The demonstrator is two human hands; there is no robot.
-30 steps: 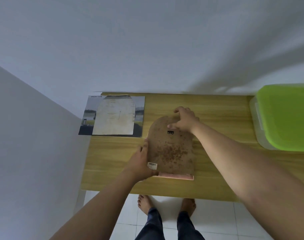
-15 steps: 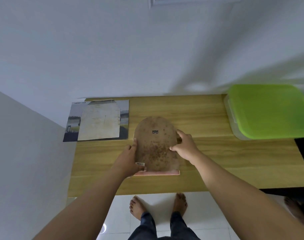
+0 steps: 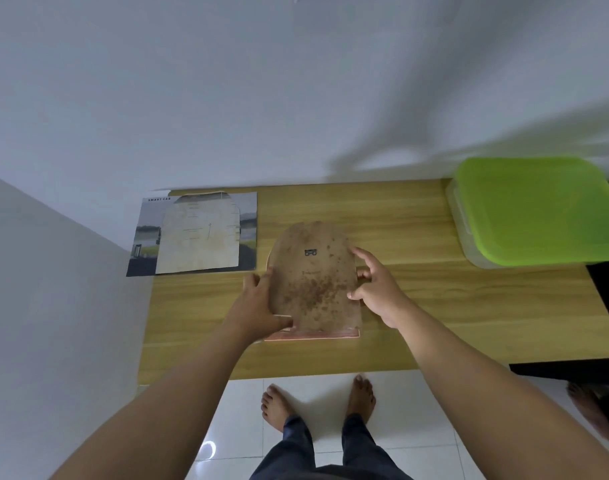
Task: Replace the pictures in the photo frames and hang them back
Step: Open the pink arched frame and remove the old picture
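An arched photo frame (image 3: 315, 282) lies face down on the wooden table (image 3: 469, 306), showing its stained brown backing board with a small black hanger near the top; a pink rim shows along its near edge. My left hand (image 3: 258, 306) grips its lower left edge. My right hand (image 3: 372, 285) rests at its right edge, fingertips touching the board. At the table's back left lies a printed picture (image 3: 247, 216), with a pale arched sheet (image 3: 199, 233) on top of it.
A clear plastic box with a lime green lid (image 3: 535, 209) stands at the table's right back. A white wall runs behind and to the left. My bare feet are on white tiles below the table edge; another person's foot (image 3: 587, 407) is at far right.
My right hand has moved from the frame's top edge down to its right side. My left hand stays on the lower left edge. The view has shifted to the right.
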